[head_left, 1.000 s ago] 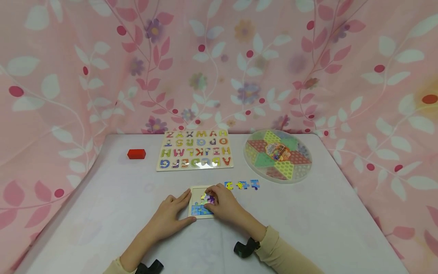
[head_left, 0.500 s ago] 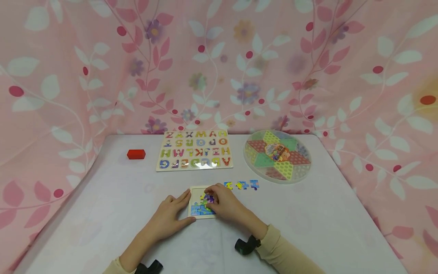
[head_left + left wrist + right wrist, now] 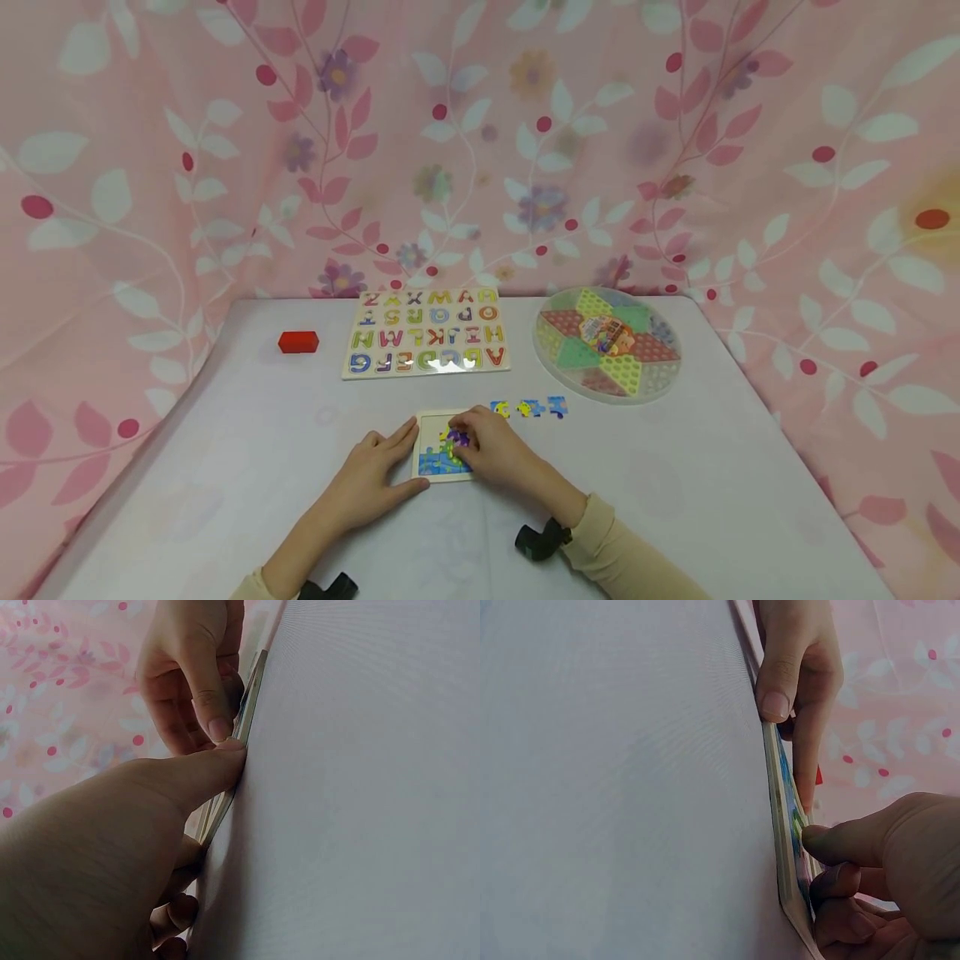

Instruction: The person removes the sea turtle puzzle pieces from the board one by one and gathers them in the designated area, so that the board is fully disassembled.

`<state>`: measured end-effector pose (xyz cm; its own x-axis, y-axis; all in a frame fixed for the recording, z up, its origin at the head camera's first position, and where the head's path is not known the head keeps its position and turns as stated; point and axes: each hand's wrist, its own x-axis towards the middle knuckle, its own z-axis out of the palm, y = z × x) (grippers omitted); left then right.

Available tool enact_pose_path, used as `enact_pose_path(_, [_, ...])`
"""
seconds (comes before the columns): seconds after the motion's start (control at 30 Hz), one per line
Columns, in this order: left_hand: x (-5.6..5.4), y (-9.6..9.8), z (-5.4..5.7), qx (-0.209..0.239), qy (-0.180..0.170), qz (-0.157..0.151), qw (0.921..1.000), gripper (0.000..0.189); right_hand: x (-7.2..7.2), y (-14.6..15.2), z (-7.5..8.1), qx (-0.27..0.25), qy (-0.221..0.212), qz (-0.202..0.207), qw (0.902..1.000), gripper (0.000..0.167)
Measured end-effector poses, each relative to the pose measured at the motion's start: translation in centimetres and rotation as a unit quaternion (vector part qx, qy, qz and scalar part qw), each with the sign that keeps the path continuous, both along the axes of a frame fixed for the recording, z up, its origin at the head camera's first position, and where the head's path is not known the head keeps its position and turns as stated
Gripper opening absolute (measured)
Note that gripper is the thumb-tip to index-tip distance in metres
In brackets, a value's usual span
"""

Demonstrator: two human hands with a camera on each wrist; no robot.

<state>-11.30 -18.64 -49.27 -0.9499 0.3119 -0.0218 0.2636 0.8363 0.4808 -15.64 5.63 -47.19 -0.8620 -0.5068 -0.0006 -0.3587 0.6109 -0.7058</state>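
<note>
A small square puzzle tray (image 3: 431, 430) lies on the white cloth, blue pieces (image 3: 431, 463) fitted along its near side. My left hand (image 3: 378, 468) steadies it: fairly straight fingers lie at the left edge, and the thumb (image 3: 217, 761) touches the near corner. Over the tray's right part, my right hand (image 3: 491, 443) has curled fingers and pinches a purple-and-green puzzle piece (image 3: 457, 437) between thumb and fingers, down at tray level. That hand hides the tray's right side. Behind it, three loose puzzle pieces (image 3: 529, 408) lie in a row.
An alphabet board (image 3: 427, 333) lies farther back in the middle. To its right is a round Chinese checkers board (image 3: 607, 346) in a clear case. A red block (image 3: 298, 342) sits at the left. A pink floral curtain (image 3: 480, 150) hangs behind the table.
The piece under my right fingers has lost its pale glare and now shows purple and green, lying flatter in the tray. Both hands have stayed nearly in place.
</note>
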Motion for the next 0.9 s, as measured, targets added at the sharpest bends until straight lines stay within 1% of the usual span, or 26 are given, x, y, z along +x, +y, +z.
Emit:
enact_pose_path(0.17, [-0.1, -0.1, 0.1, -0.002, 0.018, -0.005, 0.9998, 0.086, -0.3, 0.1, 0.2, -0.004, -0.002, -0.007, 1.0000, 0.034])
enact_pose_path(0.27, [-0.2, -0.1, 0.1, -0.005, 0.021, -0.006, 0.9998, 0.086, -0.4, 0.2, 0.5, -0.010, -0.001, -0.010, 0.9999, 0.035])
enact_pose_path(0.4, [-0.1, -0.2, 0.1, -0.003, 0.005, -0.001, 1.0000, 0.086, -0.5, 0.6, 0.9, -0.015, -0.004, -0.014, 0.9998, 0.037])
enact_pose_path(0.47, [0.0, -0.1, 0.1, -0.001, 0.003, 0.000, 1.0000, 0.087, -0.6, 1.0, 1.1, -0.022, 0.001, -0.016, 0.9996, 0.036])
enact_pose_path(0.57, [0.0, -0.1, 0.0, 0.000, 0.006, 0.000, 1.0000, 0.087, -0.8, 2.1, 1.3, -0.036, 0.020, -0.021, 0.9989, 0.034])
enact_pose_path(0.73, [0.1, 0.0, -0.2, -0.002, 0.011, 0.000, 0.9999, 0.087, -1.3, 4.7, 1.2, -0.046, 0.044, -0.046, 0.9969, 0.031])
enact_pose_path(0.9, [-0.2, 0.2, -0.4, -0.011, 0.011, -0.001, 0.9999, 0.087, -1.3, 8.1, 1.1, -0.041, 0.047, -0.083, 0.9946, 0.030])
